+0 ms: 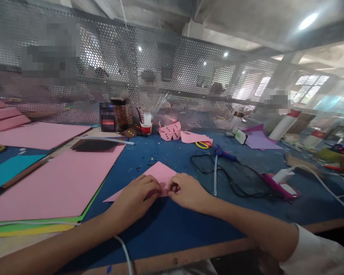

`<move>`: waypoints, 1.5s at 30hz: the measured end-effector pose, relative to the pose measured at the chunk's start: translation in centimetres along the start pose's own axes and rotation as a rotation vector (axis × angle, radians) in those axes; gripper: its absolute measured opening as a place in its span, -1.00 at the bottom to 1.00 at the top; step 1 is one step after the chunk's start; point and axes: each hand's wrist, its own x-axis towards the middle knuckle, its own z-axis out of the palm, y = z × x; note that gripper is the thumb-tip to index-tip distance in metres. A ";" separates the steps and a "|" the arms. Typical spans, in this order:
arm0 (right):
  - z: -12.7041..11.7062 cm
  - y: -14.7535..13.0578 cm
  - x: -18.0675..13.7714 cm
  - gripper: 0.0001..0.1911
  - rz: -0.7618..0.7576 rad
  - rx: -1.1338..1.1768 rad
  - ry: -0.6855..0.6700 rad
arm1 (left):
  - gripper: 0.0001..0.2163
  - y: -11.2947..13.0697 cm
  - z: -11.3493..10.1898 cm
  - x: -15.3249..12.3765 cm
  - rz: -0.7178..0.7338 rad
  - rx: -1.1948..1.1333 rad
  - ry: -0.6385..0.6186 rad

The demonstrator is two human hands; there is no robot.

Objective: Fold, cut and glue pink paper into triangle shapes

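A small pink paper piece [160, 172] lies on the blue table mat [183, 225], its far corner pointing away from me. My left hand [137, 196] rests on its near left part with fingers curled and pressed down on the paper. My right hand [187, 191] sits at the paper's near right edge, fingers bent and pinching it. The two hands almost touch over the paper's near edge, which they hide.
Large pink sheets [54, 183] over green and yellow ones lie at left. A glue gun [278, 183] with black cable [235, 175], yellow-handled scissors [203, 144], cut pink shapes [172, 131], jars [120, 114] and a perforated metal screen [189, 76] stand behind. Other people sit beyond the screen.
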 end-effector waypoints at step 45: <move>-2.0 2.0 -1.1 -0.75 0.125 0.028 -0.058 | -0.89 -0.1 2.2 2.0 -0.145 0.134 0.074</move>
